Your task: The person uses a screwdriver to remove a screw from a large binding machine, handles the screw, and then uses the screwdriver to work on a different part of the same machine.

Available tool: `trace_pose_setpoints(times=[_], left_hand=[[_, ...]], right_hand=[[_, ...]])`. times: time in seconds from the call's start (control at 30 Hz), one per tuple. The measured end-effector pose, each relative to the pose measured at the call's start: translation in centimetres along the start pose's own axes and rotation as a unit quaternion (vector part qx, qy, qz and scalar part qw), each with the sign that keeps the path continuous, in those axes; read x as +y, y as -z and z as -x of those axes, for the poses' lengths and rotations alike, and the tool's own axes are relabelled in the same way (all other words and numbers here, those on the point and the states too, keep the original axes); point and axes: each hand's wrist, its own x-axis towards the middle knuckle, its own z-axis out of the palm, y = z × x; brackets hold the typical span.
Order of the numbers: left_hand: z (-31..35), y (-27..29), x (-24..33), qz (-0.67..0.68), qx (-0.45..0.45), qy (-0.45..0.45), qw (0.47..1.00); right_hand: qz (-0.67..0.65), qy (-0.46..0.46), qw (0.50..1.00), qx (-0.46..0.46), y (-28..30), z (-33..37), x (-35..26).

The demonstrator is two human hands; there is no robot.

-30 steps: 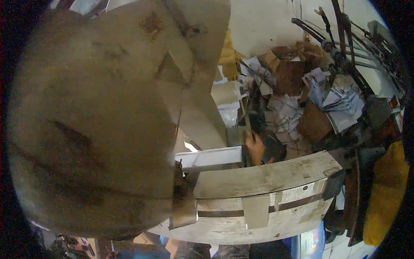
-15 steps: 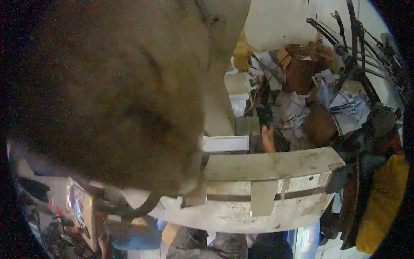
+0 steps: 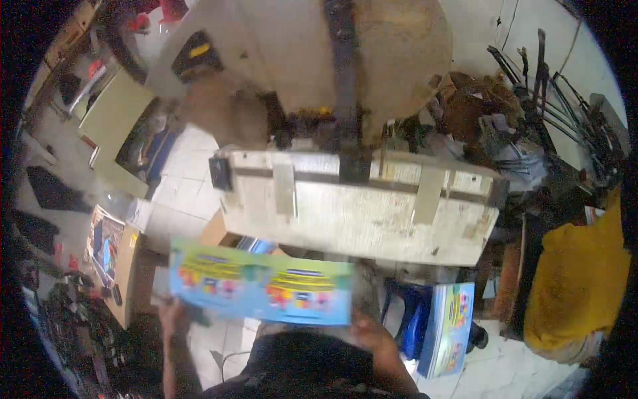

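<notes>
A wide printed sheet (image 3: 262, 282), light blue and green with yellow bands and colourful figures, is stretched level in front of my body. My left hand (image 3: 174, 318) grips its left end, with the fingers partly blurred. At the lower right corner my right hand (image 3: 365, 329) has hold of it. To the right of my right arm stands a stack of similar prints (image 3: 452, 329), beside a blue plastic stool (image 3: 415, 319). Beyond the sheet is a worn white wooden bench (image 3: 359, 213) with a dark strip along it. A cardboard box (image 3: 218, 229) shows partly behind the sheet.
A dark upright post (image 3: 344, 86) rises behind the bench. Cardboard and crumpled paper (image 3: 475, 100) pile up at the far right, near several dark rods (image 3: 531, 86). A yellow cloth (image 3: 575, 286) hangs at the right. A small table (image 3: 126, 282) with prints stands left.
The large blurred brown shape at the upper left no longer fills the view. The printed sheet has come into view between my hands. The bench now appears higher up and further left.
</notes>
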Motion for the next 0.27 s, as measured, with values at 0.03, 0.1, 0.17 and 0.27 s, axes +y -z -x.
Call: trace_pose_setpoints(times=[0.03,0.1,0.17,0.27], left_hand=[[0.6,-2.2,-0.2,0.01,-0.025,-0.009,1.0],[1.2,-6.3,-1.2,0.049,-0.093,-0.024,0.994],[0.6,-8.0,-4.7,0.127,-0.206,-0.003,0.97],[0.9,-10.7,-6.2,0.12,-0.322,0.02,0.939]], right_hand=[[-0.113,0.026,0.993,-0.015,-1.0,2.4,-0.4],[-0.062,0.048,0.978,0.194,0.3,6.6,2.8],[-0.087,0.14,0.941,0.295,-0.7,9.0,-2.0],[-0.021,0.178,0.884,0.431,-3.0,11.1,-8.3]])
